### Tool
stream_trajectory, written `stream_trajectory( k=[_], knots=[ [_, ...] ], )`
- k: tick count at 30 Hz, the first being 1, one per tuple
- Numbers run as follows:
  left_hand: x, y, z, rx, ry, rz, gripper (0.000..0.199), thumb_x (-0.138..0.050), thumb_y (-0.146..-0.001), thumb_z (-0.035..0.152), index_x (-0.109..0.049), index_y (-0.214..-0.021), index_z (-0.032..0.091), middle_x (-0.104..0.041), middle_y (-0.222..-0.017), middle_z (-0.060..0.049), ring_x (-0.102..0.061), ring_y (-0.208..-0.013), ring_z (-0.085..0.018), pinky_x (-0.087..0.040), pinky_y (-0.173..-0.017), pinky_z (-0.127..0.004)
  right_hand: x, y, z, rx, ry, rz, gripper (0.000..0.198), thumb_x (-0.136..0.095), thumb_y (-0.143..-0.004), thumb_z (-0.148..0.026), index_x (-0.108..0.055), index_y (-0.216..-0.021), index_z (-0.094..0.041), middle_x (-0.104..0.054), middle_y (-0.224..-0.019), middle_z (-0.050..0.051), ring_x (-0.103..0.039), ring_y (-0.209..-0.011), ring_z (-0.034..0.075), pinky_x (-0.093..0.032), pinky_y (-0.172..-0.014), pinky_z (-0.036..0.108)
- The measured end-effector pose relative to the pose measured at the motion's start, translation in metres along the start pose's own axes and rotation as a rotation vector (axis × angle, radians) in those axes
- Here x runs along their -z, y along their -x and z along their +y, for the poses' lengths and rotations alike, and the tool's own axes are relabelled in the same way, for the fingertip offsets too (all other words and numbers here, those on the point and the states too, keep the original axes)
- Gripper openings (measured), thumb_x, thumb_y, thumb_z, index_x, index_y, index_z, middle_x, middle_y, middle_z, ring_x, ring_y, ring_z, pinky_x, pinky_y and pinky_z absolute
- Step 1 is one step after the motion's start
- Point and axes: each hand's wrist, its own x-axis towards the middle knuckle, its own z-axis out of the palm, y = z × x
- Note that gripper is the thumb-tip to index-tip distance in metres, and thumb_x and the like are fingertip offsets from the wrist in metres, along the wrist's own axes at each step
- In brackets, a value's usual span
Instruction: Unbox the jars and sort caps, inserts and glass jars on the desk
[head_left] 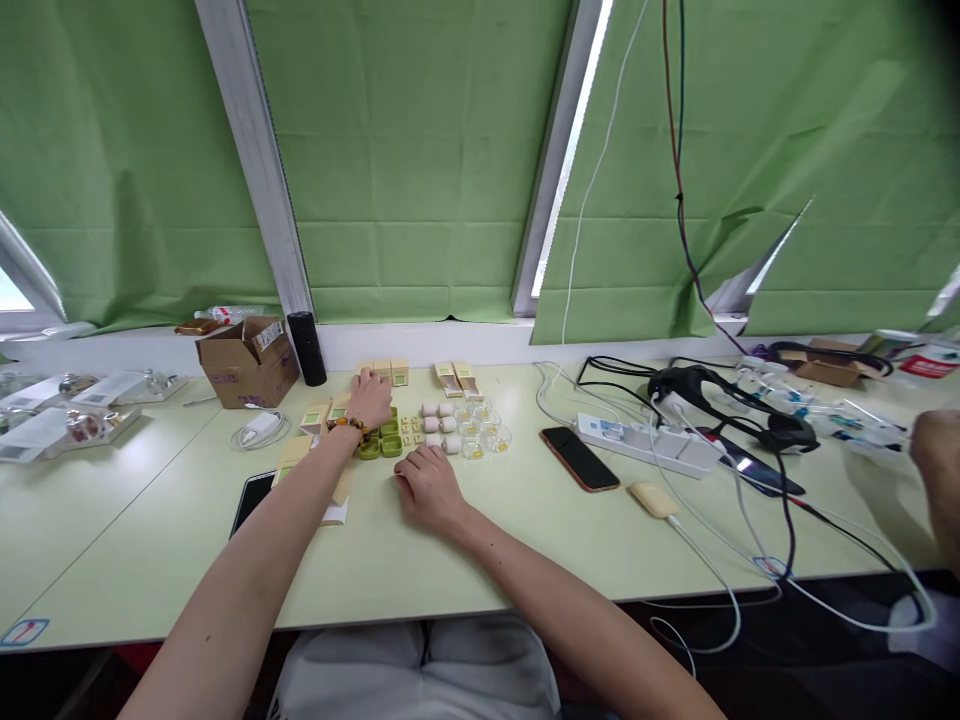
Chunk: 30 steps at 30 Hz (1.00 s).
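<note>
Green cases (389, 444): lie on the pale table (382, 570), partly beneath the left hand (370, 399). Look light, stiff, perhaps slippery; best taken by the outer walls. Impossible to make out the left fingers' spread or hold. Just beside, small gold pieces (409, 432); near these, the right hand (429, 487), with fingers loosely curled, possible grip hidden. Beyond, clear cups (472, 448), probably more fragile.

Left hand (371, 399) over olive-green square containers (370, 448), beaded bracelet (355, 428) at its wrist, right hand (429, 487) on pale table (390, 575), pinkish-white cylinders (430, 425), clear cups (472, 446), white power strip (645, 446)
</note>
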Motion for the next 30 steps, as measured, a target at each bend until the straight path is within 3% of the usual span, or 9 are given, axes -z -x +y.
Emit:
stream_trajectory(
  k=[7,11,20,25,30],
  knots=[
    [-0.024,-0.051,-0.011,0.035,-0.036,-0.066,0.056,-0.06,-0.087,0.021,-0.051,-0.141,0.009,-0.053,-0.136,-0.027,-0.037,-0.135,-0.04,-0.028,-0.11,-0.053,-0.003,0.0,-0.001,0.028,-0.033,0.032,0.014,-0.057,-0.097,-0.02,-0.07,-0.102,-0.018,-0.072,-0.095,0.009,-0.055,-0.094,0.025,-0.035,-0.083,0.04],
    [-0.036,-0.067,-0.01,0.056,-0.05,-0.094,0.068,-0.06,-0.085,0.024,-0.044,-0.15,0.01,-0.047,-0.146,-0.028,-0.035,-0.139,-0.043,-0.029,-0.111,-0.057,-0.005,0.0,-0.004,0.063,-0.019,0.055,0.01,-0.06,-0.094,-0.019,-0.069,-0.1,-0.019,-0.071,-0.092,0.008,-0.054,-0.09,0.024,-0.035,-0.08,0.039],
    [-0.057,-0.089,0.002,0.094,-0.056,-0.091,0.075,-0.061,-0.084,0.031,-0.039,-0.154,0.014,-0.048,-0.147,-0.025,-0.038,-0.14,-0.043,-0.031,-0.113,-0.058,-0.003,0.0,-0.006,0.128,0.008,0.064,0.006,-0.061,-0.095,-0.021,-0.066,-0.096,-0.019,-0.069,-0.089,0.006,-0.053,-0.089,0.024,-0.033,-0.079,0.039],
    [-0.065,-0.098,-0.002,0.073,-0.046,-0.069,0.067,-0.063,-0.08,0.025,-0.049,-0.145,0.013,-0.047,-0.149,-0.024,-0.035,-0.143,-0.045,-0.027,-0.116,-0.06,0.002,0.0,-0.009,0.154,-0.024,0.05,0.006,-0.062,-0.095,-0.022,-0.066,-0.097,-0.019,-0.069,-0.091,0.008,-0.053,-0.091,0.024,-0.033,-0.079,0.039],
    [-0.071,-0.104,-0.005,0.028,-0.02,-0.023,0.056,-0.061,-0.079,0.017,-0.056,-0.135,0.01,-0.031,-0.164,-0.022,-0.017,-0.155,-0.043,-0.013,-0.126,-0.058,0.003,0.0,-0.012,0.187,-0.031,0.062,0.006,-0.061,-0.096,-0.023,-0.065,-0.098,-0.019,-0.069,-0.092,0.007,-0.053,-0.091,0.024,-0.033,-0.08,0.039]
  ],
)
